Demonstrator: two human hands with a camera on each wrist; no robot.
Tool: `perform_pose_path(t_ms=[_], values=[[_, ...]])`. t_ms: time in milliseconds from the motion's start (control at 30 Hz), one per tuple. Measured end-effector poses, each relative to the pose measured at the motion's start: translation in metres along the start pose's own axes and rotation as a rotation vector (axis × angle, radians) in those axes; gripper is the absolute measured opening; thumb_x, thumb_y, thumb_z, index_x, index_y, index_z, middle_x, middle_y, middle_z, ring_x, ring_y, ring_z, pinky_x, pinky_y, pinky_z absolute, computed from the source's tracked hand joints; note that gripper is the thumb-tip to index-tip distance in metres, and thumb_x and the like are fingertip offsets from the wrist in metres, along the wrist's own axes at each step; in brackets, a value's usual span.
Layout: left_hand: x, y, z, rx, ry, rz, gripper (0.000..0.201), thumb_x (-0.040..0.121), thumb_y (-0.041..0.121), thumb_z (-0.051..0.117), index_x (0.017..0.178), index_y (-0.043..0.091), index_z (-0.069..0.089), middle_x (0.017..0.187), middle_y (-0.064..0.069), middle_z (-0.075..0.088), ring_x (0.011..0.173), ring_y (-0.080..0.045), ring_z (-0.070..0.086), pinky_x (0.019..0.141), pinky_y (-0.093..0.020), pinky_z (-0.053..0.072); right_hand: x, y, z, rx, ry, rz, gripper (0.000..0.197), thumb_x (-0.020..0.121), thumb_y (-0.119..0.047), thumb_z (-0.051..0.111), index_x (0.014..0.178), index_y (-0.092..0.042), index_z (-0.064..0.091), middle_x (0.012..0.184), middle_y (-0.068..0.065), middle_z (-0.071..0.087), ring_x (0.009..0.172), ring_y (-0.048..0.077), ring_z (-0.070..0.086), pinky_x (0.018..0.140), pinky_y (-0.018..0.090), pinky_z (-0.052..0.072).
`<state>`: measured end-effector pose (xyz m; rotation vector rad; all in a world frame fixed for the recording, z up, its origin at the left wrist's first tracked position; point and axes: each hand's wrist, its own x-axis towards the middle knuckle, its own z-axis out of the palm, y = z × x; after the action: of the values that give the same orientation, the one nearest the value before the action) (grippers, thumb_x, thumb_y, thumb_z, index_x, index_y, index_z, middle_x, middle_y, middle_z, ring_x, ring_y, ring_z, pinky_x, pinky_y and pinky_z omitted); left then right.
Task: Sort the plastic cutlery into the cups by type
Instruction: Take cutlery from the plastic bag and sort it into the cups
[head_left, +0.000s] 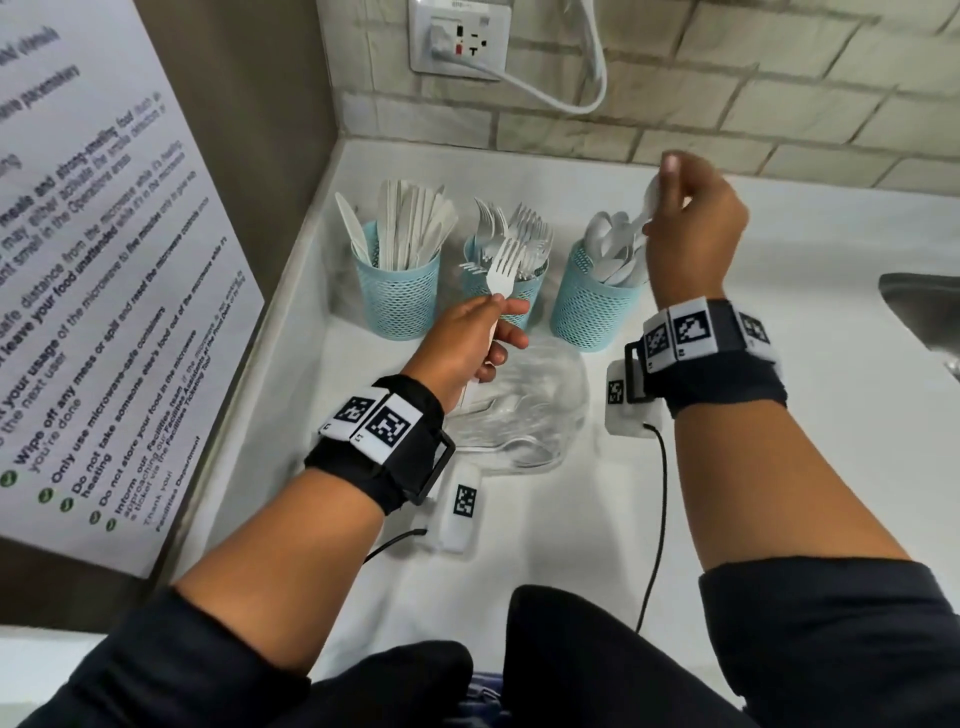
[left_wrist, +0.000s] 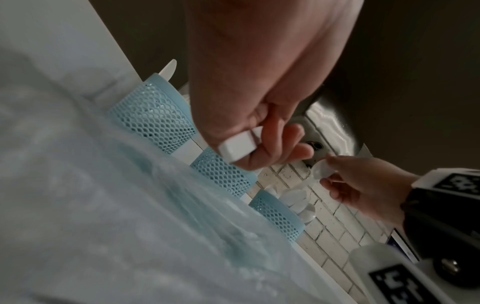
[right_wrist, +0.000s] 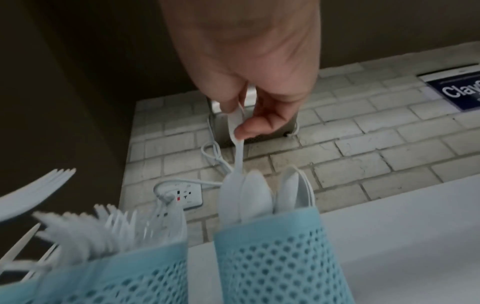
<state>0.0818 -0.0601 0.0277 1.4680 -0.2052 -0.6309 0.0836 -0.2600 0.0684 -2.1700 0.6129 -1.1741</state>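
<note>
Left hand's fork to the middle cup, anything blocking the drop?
No separate object stands between. The fork in the left hand sits just in front of the middle cup. That cup is already crowded with forks, so those upright tines may snag it going in.

Matt plastic forks (head_left: 511, 236); perforated plastic cups (head_left: 397, 296).
</note>
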Motion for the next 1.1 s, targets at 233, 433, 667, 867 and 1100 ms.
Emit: perform_pose_path(t_ms=[233,433,667,867,1100], values=[[-0.001,-0.008,-0.005,0.05,-0.023,0.023,0.028,0.102,0.025,0.034,0.108,0.017,0.059,0.068,0.003,0.057,0.052,-0.005,0.041,0.043,-0.013,0.031,-0.024,0.014,0.017,-0.451,-0.424,-0.005,0.033,0.097,-0.036,0.042,0.119,-0.024,0.063,0.136,0.018,0.037,0.127,0.035,0.032,0.097,0.037,0.036],[0.003,-0.011,-0.004,0.054,-0.01,0.083,0.024,0.1,0.025,0.04,0.094,0.02,0.062,0.067,0.004,0.056,0.055,-0.006,0.042,0.046,-0.014,0.033,-0.021,-0.014,0.009,-0.206,-0.307,-0.088,0.039,0.093,-0.042,0.049,0.123,-0.021,0.061,0.128,0.007,0.049,0.113,0.021,0.047,0.095,0.027,0.035],[0.006,-0.004,0.006,0.018,-0.051,0.157,0.025,0.099,0.027,0.042,0.087,0.023,0.064,0.059,0.008,0.053,0.05,-0.003,0.041,0.046,-0.013,0.033,-0.025,-0.044,0.004,0.089,-0.87,-0.05,0.029,0.089,-0.035,0.059,0.102,-0.011,0.07,0.065,-0.003,0.06,0.042,-0.002,0.051,0.048,0.015,0.042],[0.007,-0.008,-0.007,0.033,0.029,0.049,0.038,0.098,0.041,0.037,0.085,0.018,0.065,0.061,0.006,0.056,0.049,-0.003,0.045,0.048,-0.015,0.036,-0.012,-0.043,0.008,0.243,-0.476,0.061,0.019,0.092,-0.025,0.058,0.086,-0.007,0.061,0.055,-0.002,0.05,0.037,0.0,0.045,0.041,0.015,0.037],[0.014,-0.028,-0.019,0.647,-0.034,-0.028,0.026,0.096,0.023,0.048,0.097,0.002,0.064,0.091,-0.011,0.062,0.079,-0.019,0.054,0.073,-0.026,0.041,0.002,-0.053,0.01,0.26,-0.002,-0.058,0.036,0.098,-0.029,0.038,0.094,0.0,0.059,0.064,-0.011,0.046,0.063,0.022,0.049,0.062,0.041,0.048]])
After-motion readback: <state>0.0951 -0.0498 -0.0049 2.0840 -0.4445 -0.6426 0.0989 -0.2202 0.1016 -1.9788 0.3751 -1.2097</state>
